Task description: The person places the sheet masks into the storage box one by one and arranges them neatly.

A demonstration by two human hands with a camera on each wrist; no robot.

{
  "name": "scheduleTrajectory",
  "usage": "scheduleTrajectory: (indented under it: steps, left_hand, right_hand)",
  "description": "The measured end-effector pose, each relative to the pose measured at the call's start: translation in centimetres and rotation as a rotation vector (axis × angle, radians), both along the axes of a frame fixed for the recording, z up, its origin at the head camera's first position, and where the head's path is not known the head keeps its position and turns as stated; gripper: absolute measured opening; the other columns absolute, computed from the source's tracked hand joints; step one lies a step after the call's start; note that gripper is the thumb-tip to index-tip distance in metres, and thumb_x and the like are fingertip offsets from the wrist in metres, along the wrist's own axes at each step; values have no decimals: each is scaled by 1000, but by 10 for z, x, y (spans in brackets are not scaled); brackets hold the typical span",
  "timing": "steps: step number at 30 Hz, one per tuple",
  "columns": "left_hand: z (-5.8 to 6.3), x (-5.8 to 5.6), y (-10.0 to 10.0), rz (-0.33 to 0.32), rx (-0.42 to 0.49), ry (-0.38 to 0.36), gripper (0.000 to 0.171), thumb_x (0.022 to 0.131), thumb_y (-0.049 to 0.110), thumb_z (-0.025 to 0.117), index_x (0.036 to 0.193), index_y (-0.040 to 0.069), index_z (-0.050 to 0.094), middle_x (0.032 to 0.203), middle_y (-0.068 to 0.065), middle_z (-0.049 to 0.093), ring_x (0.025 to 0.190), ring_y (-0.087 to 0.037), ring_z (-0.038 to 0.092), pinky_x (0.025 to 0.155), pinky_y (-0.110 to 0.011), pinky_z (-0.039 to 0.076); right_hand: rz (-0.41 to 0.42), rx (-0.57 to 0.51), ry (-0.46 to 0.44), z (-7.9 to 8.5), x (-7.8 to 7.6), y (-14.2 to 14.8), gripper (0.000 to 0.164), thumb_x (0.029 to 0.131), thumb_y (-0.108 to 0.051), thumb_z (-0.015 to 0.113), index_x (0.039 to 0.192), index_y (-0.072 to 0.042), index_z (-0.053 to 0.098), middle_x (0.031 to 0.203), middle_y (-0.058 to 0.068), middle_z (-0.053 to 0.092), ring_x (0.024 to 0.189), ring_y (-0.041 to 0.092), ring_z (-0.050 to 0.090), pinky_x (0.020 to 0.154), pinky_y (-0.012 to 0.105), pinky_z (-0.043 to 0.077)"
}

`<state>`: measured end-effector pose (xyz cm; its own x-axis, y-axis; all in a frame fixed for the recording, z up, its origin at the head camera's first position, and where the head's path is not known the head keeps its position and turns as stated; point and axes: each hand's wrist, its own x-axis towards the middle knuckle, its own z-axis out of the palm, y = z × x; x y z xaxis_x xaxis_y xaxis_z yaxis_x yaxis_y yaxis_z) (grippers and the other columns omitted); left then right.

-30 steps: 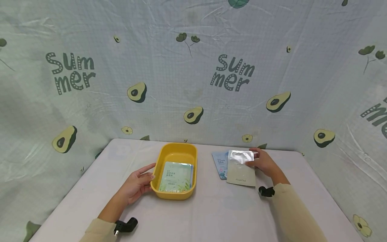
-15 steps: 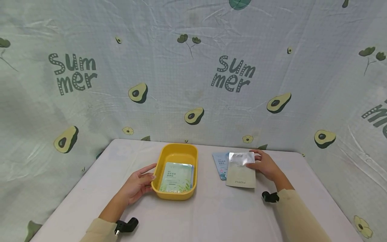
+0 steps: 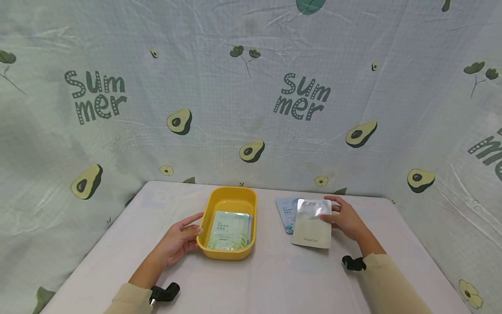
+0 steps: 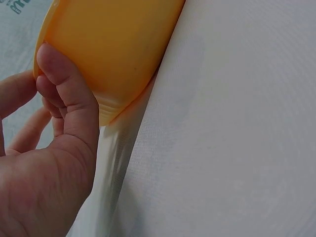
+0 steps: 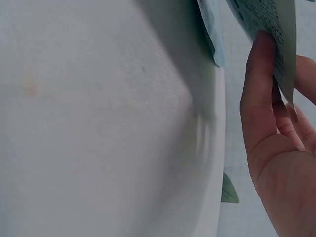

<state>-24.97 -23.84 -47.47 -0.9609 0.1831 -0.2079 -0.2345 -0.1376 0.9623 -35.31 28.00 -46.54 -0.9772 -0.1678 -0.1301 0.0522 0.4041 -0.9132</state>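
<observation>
My left hand (image 3: 178, 242) is at the left wall of a yellow plastic basket (image 3: 202, 245), its fingers bent around the rim; in the left wrist view the fingertips (image 4: 55, 61) press the basket's outer wall. Inside lies a pale green sheet mask packet (image 3: 227, 231) with a leaf print, a bluish one (image 3: 249, 229) peeking out beneath it. With thumb and fingers my right hand (image 3: 345, 218) pinches the right edge of a beige sheet mask packet (image 3: 311, 226) with a silver top. That packet tilts up and overlaps a blue sheet mask packet (image 3: 285, 213). Small print covers its underside (image 5: 264, 22) in the right wrist view.
A white cloth covers the table (image 3: 270, 279). Behind and at both sides hangs a curtain (image 3: 219, 87) with avocado and "summer" prints. Black cameras are strapped to the left wrist (image 3: 166, 292) and right wrist (image 3: 354, 263).
My right hand has drawn the beige sheet mask packet slightly toward me, and its lower end has swung a little left. My left hand and the basket stay where they were.
</observation>
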Motion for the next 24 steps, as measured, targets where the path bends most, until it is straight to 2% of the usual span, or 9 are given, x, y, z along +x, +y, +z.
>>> scheduleTrajectory:
  steps: [7, 13, 19, 24]
  left_hand:
    - [0, 0, 1, 3, -1, -1, 69, 101, 8, 61, 162, 11, 29, 111, -4, 67, 84, -15, 69, 77, -26, 62]
    - [1, 0, 1, 10, -8, -6, 69, 101, 8, 62, 162, 12, 30, 112, -5, 66, 83, -15, 68, 77, -26, 62]
    - [2, 1, 1, 11, -6, -7, 69, 101, 9, 62, 162, 12, 30, 112, -5, 67, 84, -15, 68, 77, -26, 62]
    - [2, 1, 0, 1, 8, -6, 70, 100, 8, 62, 162, 11, 29, 111, -5, 67, 85, -15, 69, 77, -26, 62]
  right_hand:
    - [1, -73, 13, 2, 9, -6, 82, 91, -12, 77, 159, -10, 29, 150, 29, 48, 114, 28, 63, 86, 39, 62]
    - [-1, -120, 21, 4, 17, -13, 81, 91, -13, 78, 158, -13, 32, 148, 29, 50, 108, 23, 66, 83, 37, 63]
    - [-7, -171, 13, 4, 24, -22, 83, 90, -13, 79, 158, -10, 30, 150, 30, 48, 108, 23, 69, 83, 37, 63]
    - [-8, -179, 10, 0, 28, -29, 86, 87, -15, 82, 157, -11, 32, 146, 28, 53, 107, 23, 70, 83, 38, 63]
